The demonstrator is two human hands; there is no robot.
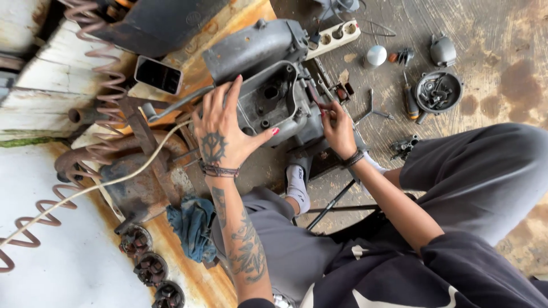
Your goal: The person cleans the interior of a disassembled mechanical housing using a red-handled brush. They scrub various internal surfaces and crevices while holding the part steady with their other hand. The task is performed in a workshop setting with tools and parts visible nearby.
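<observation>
Both my hands worked the grey engine casing (274,91) at twelve o'clock: left hand (220,137) splayed flat bracing it, right hand (338,128) pinching something small (unclear what) at its edge, needing steadiness.

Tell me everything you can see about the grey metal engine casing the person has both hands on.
The grey engine casing is a dull, grimy cast-metal block, tilted on the floor against a rusty workbench edge. Its open face shows a recessed cavity with holes and bolt bosses. The left hand lies spread on its left side, fingers on the rim. The right hand touches its right edge with its fingertips. A white-socked foot sits just below it.
</observation>
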